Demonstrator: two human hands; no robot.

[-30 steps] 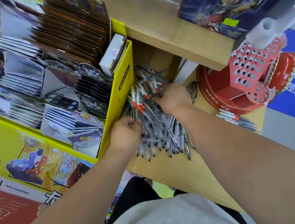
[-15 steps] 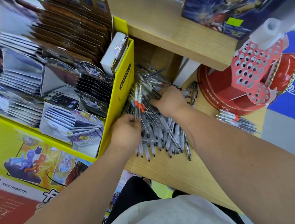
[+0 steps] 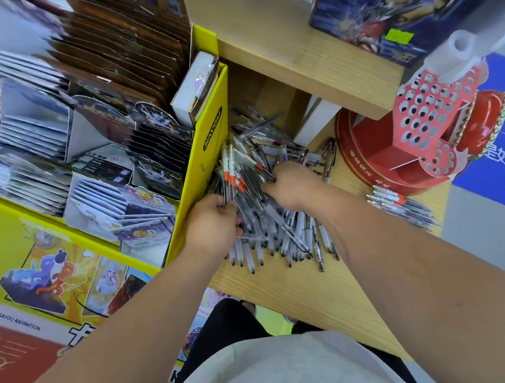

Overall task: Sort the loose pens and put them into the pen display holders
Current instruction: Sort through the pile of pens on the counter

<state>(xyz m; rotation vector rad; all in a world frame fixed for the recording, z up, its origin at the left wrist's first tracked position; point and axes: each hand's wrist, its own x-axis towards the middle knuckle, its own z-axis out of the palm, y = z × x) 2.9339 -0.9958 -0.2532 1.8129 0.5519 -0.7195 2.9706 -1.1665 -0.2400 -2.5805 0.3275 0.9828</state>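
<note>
You're gripping a bundle of clear pens with orange-red bands (image 3: 229, 175) in your left hand (image 3: 213, 223), fingers curled round the barrels, the banded ends sticking out beyond your knuckles. Your right hand (image 3: 293, 184) is lying back-up just to the right of that bundle, fingers curling down into the pile of loose pens (image 3: 279, 237). The fingertips are hidden, so you can't tell whether it's pinching a pen or only digging in.

The pile is spreading under and between both hands, tips pointing back toward you, and running on past your right hand into the shelf recess. It's all sitting on the wooden shelf (image 3: 300, 297).

The yellow card display box (image 3: 210, 140) is standing right against the left side of your left hand. The red pen display holder (image 3: 421, 115), a panel full of round holes, is standing well off to the right of your right hand. A small row of pens (image 3: 399, 206) is lying at its base, beyond your right forearm. A white box (image 3: 312, 122) is sitting past your right hand.
</note>
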